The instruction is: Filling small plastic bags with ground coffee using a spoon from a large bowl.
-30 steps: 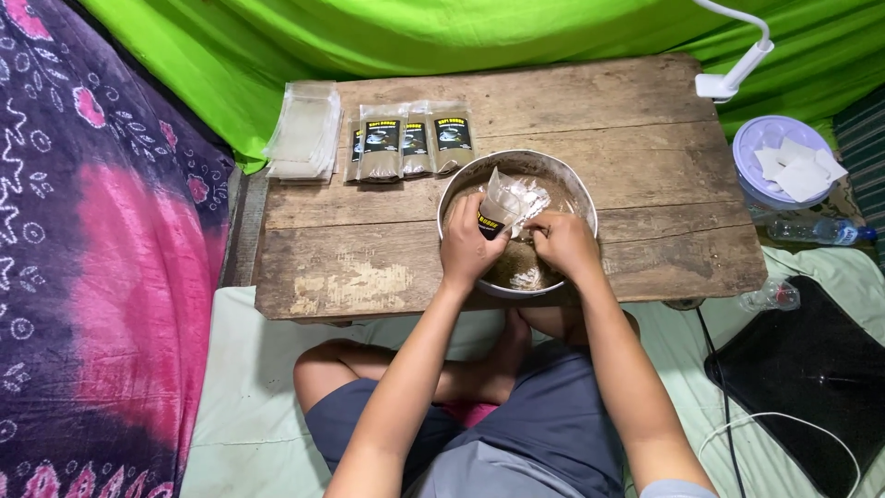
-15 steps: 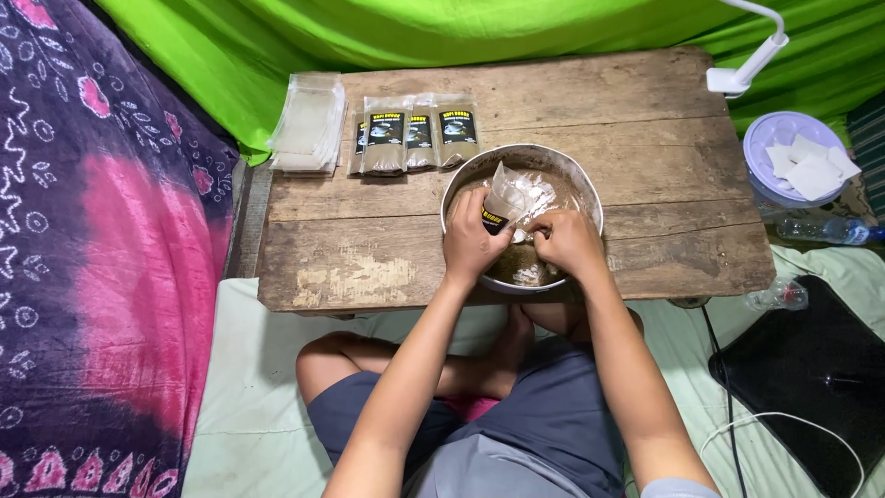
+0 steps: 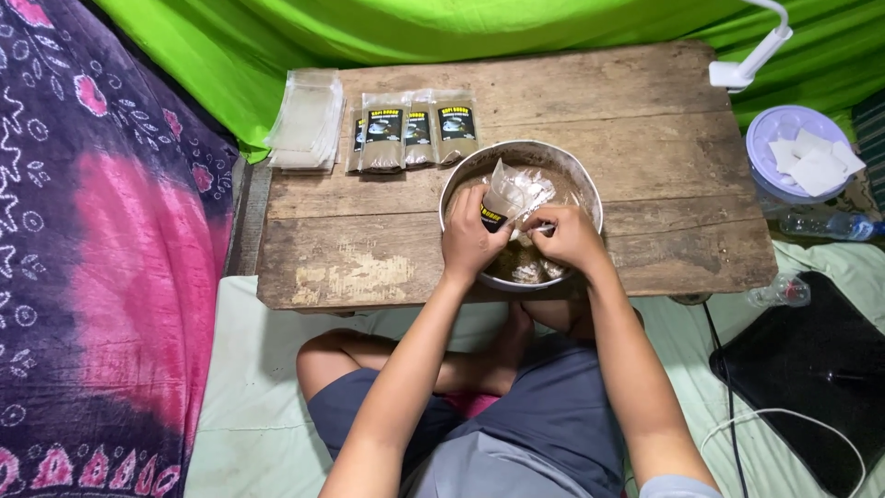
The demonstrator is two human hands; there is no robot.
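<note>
Both hands over the metal bowl (image 3: 522, 214) on the wooden worktop (image 3: 369, 249). Left hand (image 3: 470, 242) has its fingers clamped on a clear pouch (image 3: 513, 195) with a black label, held open above the brown powder. Right hand (image 3: 570, 238) is at the pouch mouth, fingers pinched on what looks like a spoon, though it's mostly hidden. Risk: if the pouch tilts or sags, powder could spill past the mouth. Count: one bowl, four filled pouches (image 3: 407, 131) lined up behind, one stack of empty bags (image 3: 304, 120).
</note>
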